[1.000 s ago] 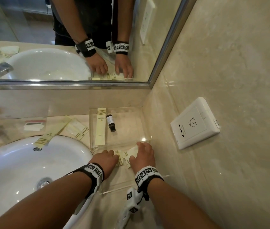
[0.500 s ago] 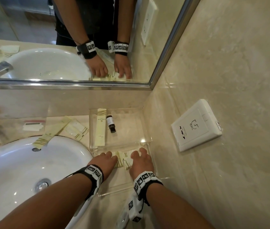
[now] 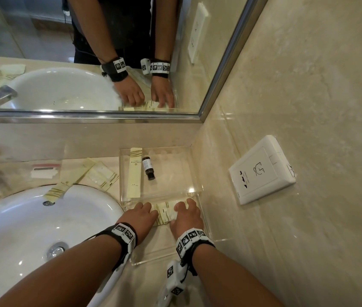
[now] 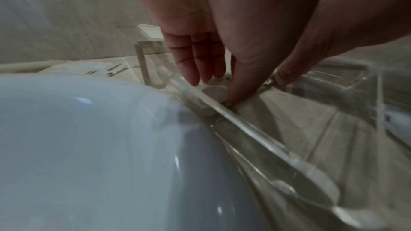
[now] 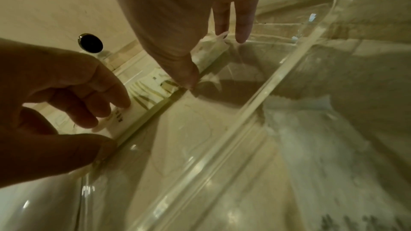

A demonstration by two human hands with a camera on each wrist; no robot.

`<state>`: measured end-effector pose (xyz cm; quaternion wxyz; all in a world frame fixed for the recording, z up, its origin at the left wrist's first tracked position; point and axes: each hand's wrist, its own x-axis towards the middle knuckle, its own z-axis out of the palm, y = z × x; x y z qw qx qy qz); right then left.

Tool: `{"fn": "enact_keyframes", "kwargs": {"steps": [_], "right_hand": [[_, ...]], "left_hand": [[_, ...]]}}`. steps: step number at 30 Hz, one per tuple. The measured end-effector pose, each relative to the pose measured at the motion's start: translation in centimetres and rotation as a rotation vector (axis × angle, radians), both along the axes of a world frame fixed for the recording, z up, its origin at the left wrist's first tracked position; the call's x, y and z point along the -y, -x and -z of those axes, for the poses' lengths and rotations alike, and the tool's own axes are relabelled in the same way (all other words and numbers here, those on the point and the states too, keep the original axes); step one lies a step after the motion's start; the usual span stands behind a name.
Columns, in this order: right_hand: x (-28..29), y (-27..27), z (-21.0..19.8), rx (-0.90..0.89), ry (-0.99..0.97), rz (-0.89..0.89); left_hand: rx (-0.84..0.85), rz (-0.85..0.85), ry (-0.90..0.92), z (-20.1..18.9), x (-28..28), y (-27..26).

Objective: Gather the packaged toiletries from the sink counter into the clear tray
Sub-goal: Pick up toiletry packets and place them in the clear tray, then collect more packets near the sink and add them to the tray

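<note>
Head view. Both hands reach into the clear tray (image 3: 194,173) set in the corner of the tabletop (image 3: 20,171), right of centre in the frame. The left hand (image 3: 139,214) and right hand (image 3: 186,214) lie side by side, a little apart, with a pale striped packet (image 3: 165,212) between them on the tray's near floor; the fingers of both curl down onto its ends. Further back in the tray lie a long cream sachet (image 3: 135,172) and, just to its right, a small dark bottle (image 3: 148,167). Left of the tray, outside it, three packets remain: a long cream sachet (image 3: 71,179) overhanging the white sink (image 3: 31,227), a flat striped packet (image 3: 102,176), and a clear bag (image 3: 44,171) with a white item inside. A mirror (image 3: 87,52) fills the upper left; a wall socket (image 3: 262,170) sits at right.

Left wrist view. The left hand (image 4: 209,55) points downward over the tray's clear wall (image 4: 251,129), thumb tip pressed to the packet edge, fingers hanging nearly straight beside it. The sink bowl (image 4: 89,147) fills the lower left.

Right wrist view. The right hand (image 5: 195,24) descends from the top of the frame, thumb tip on the packet (image 5: 155,92), fingers extended beyond it. The left hand (image 5: 66,97) enters from the left edge, fingertips and thumb pinching the packet's near end. The dark bottle's cap (image 5: 90,43) shows at upper left.
</note>
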<state>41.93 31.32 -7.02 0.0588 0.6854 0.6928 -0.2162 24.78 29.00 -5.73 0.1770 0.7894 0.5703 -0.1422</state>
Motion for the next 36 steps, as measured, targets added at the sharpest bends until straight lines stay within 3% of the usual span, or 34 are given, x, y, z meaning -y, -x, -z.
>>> {"fn": "enact_keyframes", "kwargs": {"steps": [6,13,25,30,36], "right_hand": [[0.5,-0.5,0.0,-0.010,-0.005,0.001],[0.8,0.7,-2.5,0.005,-0.077,-0.032],[2.0,12.5,-5.9,-0.280,-0.146,-0.283],[2.9,18.0,-6.1,-0.330,-0.099,-0.392],[3.3,21.9,-5.4,-0.295,0.004,-0.378]], "left_hand": [[0.030,-0.008,0.000,0.0,0.4,0.5],[0.106,-0.115,-0.015,-3.0,1.7,2.7],[0.174,-0.529,-0.074,-7.0,7.5,12.1],[0.142,-0.667,-0.074,-7.3,9.5,16.7],[0.150,-0.753,-0.090,-6.6,9.3,20.9]]}}
